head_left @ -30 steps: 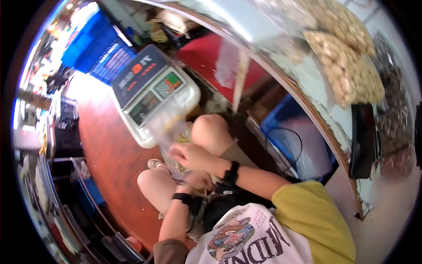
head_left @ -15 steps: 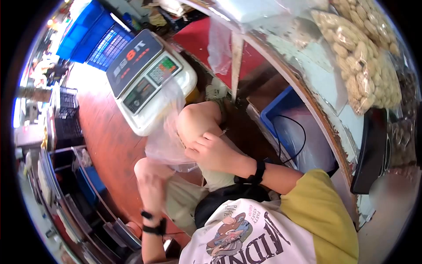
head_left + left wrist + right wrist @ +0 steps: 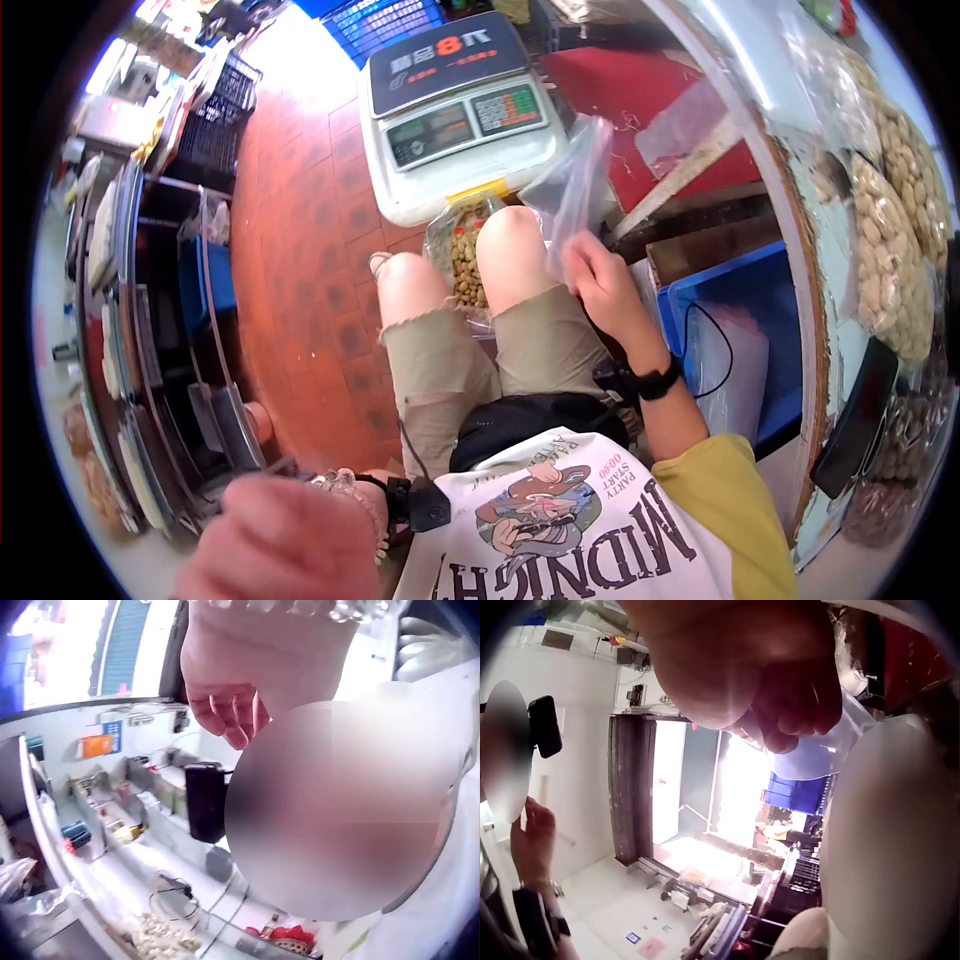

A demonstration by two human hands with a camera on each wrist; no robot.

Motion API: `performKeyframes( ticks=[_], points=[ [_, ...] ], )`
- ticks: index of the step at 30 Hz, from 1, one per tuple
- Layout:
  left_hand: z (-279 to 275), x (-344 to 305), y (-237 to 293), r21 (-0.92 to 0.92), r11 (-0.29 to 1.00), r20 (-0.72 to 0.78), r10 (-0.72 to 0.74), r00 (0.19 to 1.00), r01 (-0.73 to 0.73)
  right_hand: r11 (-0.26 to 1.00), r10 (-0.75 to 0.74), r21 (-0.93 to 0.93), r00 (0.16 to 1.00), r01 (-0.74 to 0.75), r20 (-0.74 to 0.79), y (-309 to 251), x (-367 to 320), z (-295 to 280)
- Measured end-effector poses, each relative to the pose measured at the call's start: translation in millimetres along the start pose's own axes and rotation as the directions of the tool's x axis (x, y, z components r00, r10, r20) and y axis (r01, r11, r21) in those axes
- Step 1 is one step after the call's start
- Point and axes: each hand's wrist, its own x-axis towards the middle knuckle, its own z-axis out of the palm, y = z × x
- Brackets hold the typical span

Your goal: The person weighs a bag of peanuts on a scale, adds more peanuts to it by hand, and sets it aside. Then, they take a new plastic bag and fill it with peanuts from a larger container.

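Pinching the lower edge of an empty clear plastic bag [image 3: 572, 190] between thumb and fingertips, the right hand [image 3: 600, 290] sits just beside the person's right knee, and the bag stands up from it towards the scale. The left hand [image 3: 285, 545] is raised close to the head camera, well apart from the bag. Its fingers hang loosely curled and hold nothing, and a bead bracelet [image 3: 350, 490] circles the wrist. Between the knees a second clear bag filled with pale nuts [image 3: 462, 262] rests on the floor, touching the front of a white electronic scale [image 3: 455, 110] that stands on the red tiled floor [image 3: 300, 250]. To the person's right is a blue crate [image 3: 745, 300] under the worktop [image 3: 795, 190], which carries large bags of peanuts [image 3: 890, 260].
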Motion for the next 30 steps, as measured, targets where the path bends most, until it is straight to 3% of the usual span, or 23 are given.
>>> performKeyframes(
  ticks=[4,5,7,8,9,10,11,12,14,18,20,21,23,27,29,30],
  points=[
    [-18,10,13,0.045,0.998,0.176,0.038,0.984,-0.047,0.996,0.093,0.0,0.995,-0.094,0.033,34,-33,9],
    [-21,10,7,0.04,0.998,0.163,0.035,0.986,-0.042,0.99,0.134,0.029,0.99,-0.135,0.037,40,-40,11],
    [-19,6,-10,-0.012,0.964,0.045,0.267,0.963,-0.266,0.982,0.183,0.044,0.982,-0.185,0.037,51,-48,13],
    [-1,14,-36,-0.426,0.81,-0.116,0.392,0.912,-0.403,0.978,0.187,0.088,0.982,-0.188,0.026,54,-48,12],
    [-6,12,-23,-0.427,0.808,-0.132,0.388,0.912,-0.406,0.973,0.189,0.13,0.982,-0.19,0.016,55,-48,10],
    [-15,10,1,0.056,0.976,0.01,0.209,0.978,-0.21,0.975,0.191,0.116,0.981,-0.192,0.016,55,-48,8],
    [-26,9,14,0.545,0.839,0.042,-0.029,0.999,0.001,0.976,0.188,0.116,0.982,-0.185,-0.02,53,-45,8],
    [-38,5,15,0.547,0.837,0.035,-0.025,0.999,0.002,0.977,0.183,0.119,0.982,-0.176,-0.055,51,-41,10],
    [-57,-1,13,0.055,0.989,0.059,0.133,0.989,-0.136,0.981,0.17,0.101,0.984,-0.164,-0.055,46,-35,16],
    [-60,-1,24,0.07,0.984,0.008,0.161,0.987,-0.161,0.992,0.125,0.001,0.992,-0.125,-0.004,36,-29,24],
    [-54,-1,33,0.32,0.947,-0.08,0.034,0.996,-0.006,0.995,0.104,-0.009,0.995,-0.104,0.01,27,-27,31],
    [-62,-4,46,0.322,0.947,-0.079,0.034,0.996,-0.007,0.996,0.088,-0.025,0.996,-0.088,0.016,23,-27,32],
    [-74,1,60,0.182,0.974,0.011,-0.14,0.99,0.136,0.993,0.091,-0.079,0.995,-0.089,0.031,18,-28,33],
    [-51,-1,25,0.29,0.957,-0.047,0.007,0.999,0.007,0.985,0.095,-0.149,0.994,-0.086,0.056,6,-29,34],
    [-51,1,15,-0.094,0.988,-0.042,0.12,0.992,-0.124,0.983,0.093,-0.161,0.994,-0.083,0.056,9,-29,34],
    [-44,1,15,-0.107,0.985,-0.041,0.13,0.991,-0.134,0.983,0.066,-0.175,0.996,-0.053,0.064,11,-29,35]
  ],
)
